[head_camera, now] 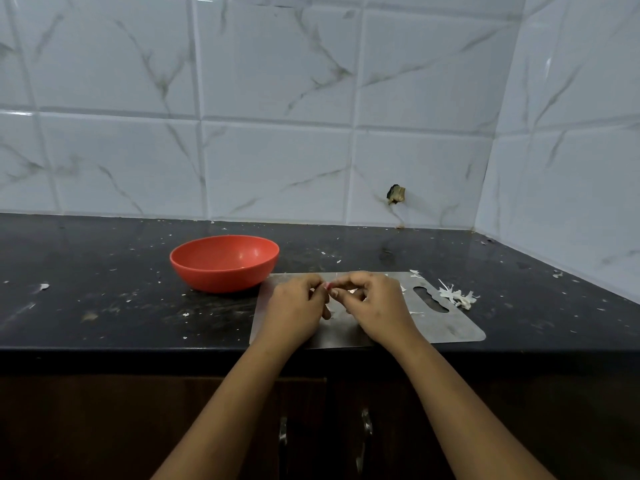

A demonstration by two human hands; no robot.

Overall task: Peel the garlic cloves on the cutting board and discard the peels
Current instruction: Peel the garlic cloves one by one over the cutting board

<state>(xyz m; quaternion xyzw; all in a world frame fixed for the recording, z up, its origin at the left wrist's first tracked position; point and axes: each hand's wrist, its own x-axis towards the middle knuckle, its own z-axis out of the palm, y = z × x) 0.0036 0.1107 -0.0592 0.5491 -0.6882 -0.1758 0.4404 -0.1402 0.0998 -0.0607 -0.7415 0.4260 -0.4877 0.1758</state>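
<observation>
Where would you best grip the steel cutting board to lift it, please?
Its right end, fingers through the handle slot, coming from the right: that end of the cutting board is free, while the left hand and right hand pinch a garlic clove over its middle.

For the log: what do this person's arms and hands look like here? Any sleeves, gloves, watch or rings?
The left forearm and right forearm are bare down to the frame's lower edge, with no sleeve or cuff in view. The left hand and right hand are ungloved. No watch, bracelet or ring shows. The nails are too small to tell whether they are painted.
</observation>
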